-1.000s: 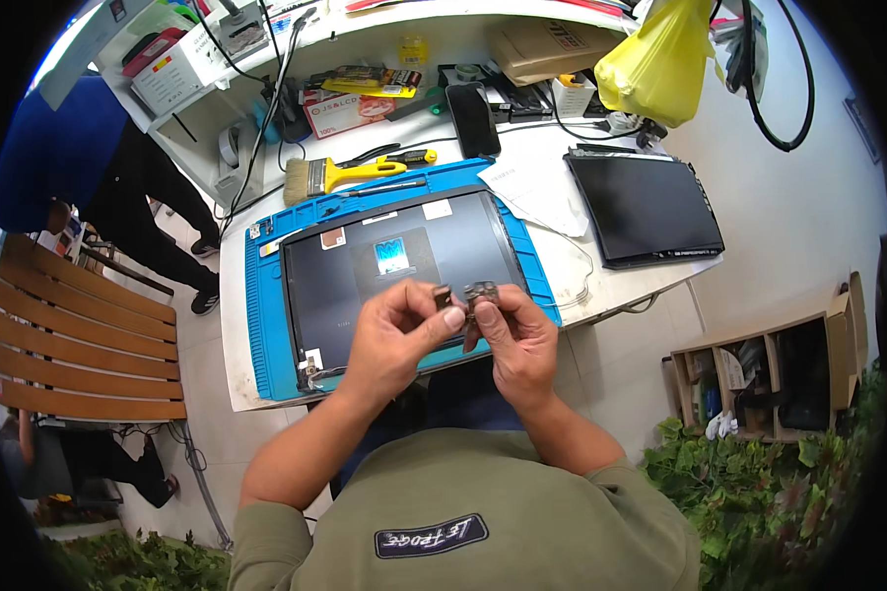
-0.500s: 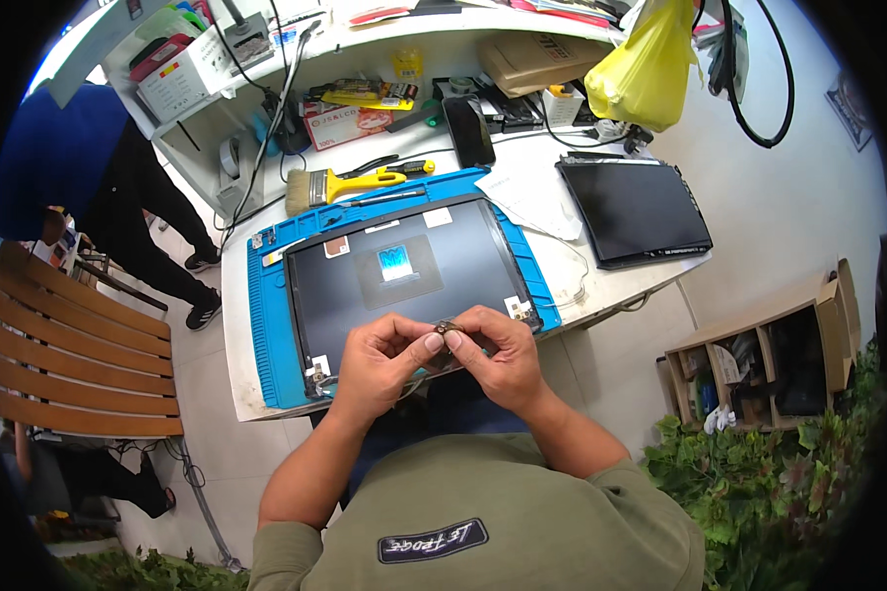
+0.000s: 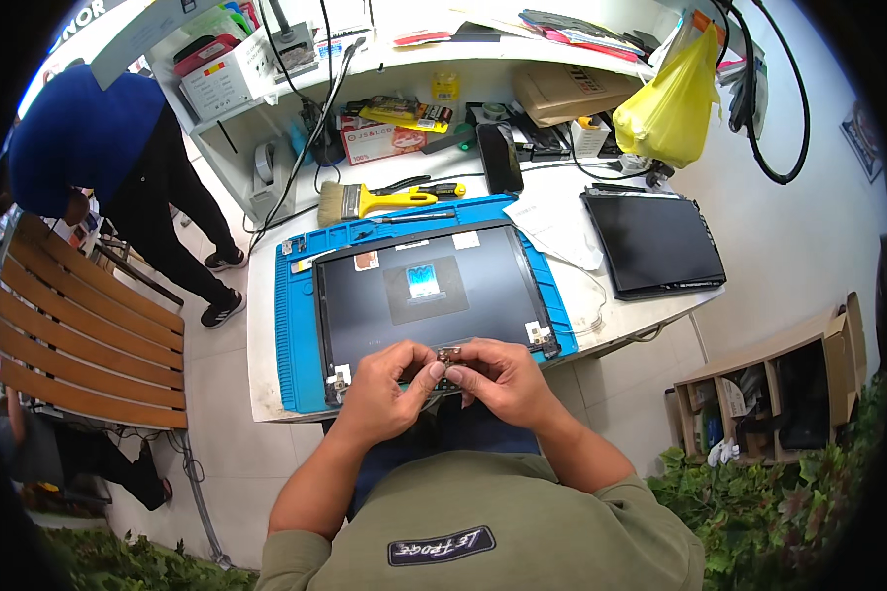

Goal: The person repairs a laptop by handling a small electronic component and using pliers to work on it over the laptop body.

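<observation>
My left hand (image 3: 391, 392) and my right hand (image 3: 500, 384) pinch a small metal part (image 3: 448, 353), perhaps a hinge, between thumbs and fingertips, over the near edge of a dark laptop lid (image 3: 355, 305). The part is partly hidden by my fingers. The lid lies on a blue ridged repair mat (image 3: 291, 364) and bears several small stickers and metal pieces at its lower corners. Beyond it are a yellow-handled brush (image 3: 375, 201), a pen-like tool (image 3: 414, 219) and a white paper (image 3: 552, 236).
A loose screen (image 3: 650, 241) lies at the desk's right; a phone (image 3: 500, 158) stands behind. A cluttered shelf (image 3: 503, 39) holds a hanging yellow bag (image 3: 660, 108). A person in blue (image 3: 89, 128) bends beside a wooden slatted bench (image 3: 89, 355). A cardboard organizer (image 3: 759, 384) sits lower right.
Both hands have come down toward my body and closer together around the small parts, which were held slightly apart a second ago. The whole view has shifted.
</observation>
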Motion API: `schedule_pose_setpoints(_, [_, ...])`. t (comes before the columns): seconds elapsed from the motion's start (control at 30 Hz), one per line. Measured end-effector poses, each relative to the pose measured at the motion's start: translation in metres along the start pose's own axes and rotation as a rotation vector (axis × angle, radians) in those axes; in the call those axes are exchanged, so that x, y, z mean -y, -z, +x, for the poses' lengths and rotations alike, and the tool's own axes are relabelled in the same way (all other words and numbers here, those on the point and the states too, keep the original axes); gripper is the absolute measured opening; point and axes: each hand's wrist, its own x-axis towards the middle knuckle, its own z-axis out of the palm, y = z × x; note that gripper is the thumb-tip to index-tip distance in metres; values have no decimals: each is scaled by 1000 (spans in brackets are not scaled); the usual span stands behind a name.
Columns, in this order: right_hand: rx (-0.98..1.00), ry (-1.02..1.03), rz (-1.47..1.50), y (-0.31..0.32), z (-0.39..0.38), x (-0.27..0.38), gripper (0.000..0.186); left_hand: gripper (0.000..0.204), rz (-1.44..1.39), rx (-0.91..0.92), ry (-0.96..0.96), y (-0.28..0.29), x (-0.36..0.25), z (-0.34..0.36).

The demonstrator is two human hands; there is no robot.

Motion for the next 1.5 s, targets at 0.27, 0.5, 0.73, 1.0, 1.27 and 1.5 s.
schedule_pose_setpoints(0.27, [-4,187,-221,1,-7,-10,21,22,-267,65,149,-4,7,-9])
schedule_pose_setpoints(0.5, [-25,-67,112,-1,-10,-11,23,17,30,24,0,5,-15,0])
schedule_pose_setpoints(0.73, [9,-61,147,3,-10,-9,25,16,-50,30,13,2,-7,-1])
schedule_pose_setpoints(1.0, [38,-70,75,5,-11,-13,21,16,-105,81,128,7,-4,-8])
schedule_pose_setpoints(1.27, [105,-267,90,42,-51,-15,12,35,448,409,42,18,14,-88])
schedule_pose_setpoints(1.5, [91,-180,5,31,-54,-10,13,44,666,321,110,-19,50,-96])
